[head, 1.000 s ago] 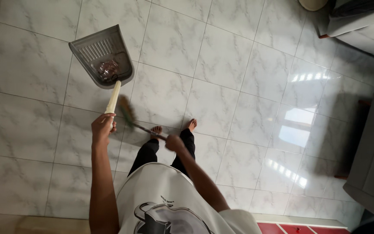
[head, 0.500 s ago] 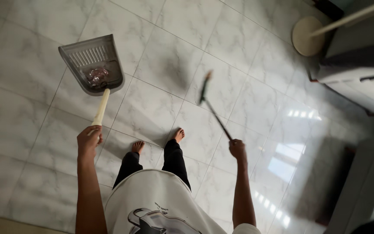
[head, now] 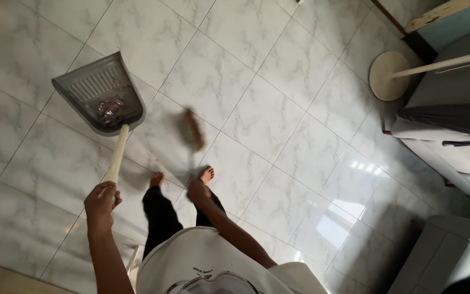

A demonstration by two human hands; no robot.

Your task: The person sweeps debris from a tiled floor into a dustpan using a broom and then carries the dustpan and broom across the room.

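Note:
My left hand (head: 100, 201) grips the cream handle of a grey dustpan (head: 99, 93) held out over the tiled floor, with a small clump of dust and debris (head: 109, 108) lying in its tray. My right hand (head: 197, 191) is closed on the thin handle of a small broom (head: 191, 130), whose blurred green and brown head points away from me in front of my bare feet. My black trouser legs and white shirt fill the lower middle.
White marbled floor tiles (head: 278, 114) cover the room. A round cream stand base (head: 389, 75) with a pole stands at upper right beside a grey sofa (head: 452, 130) with a dark cloth on it. Another grey seat (head: 441, 256) sits at lower right.
My right hand swung the broom from the right back in front of my feet. The view turned, so the dustpan sits a little further left and the stand base shows more fully.

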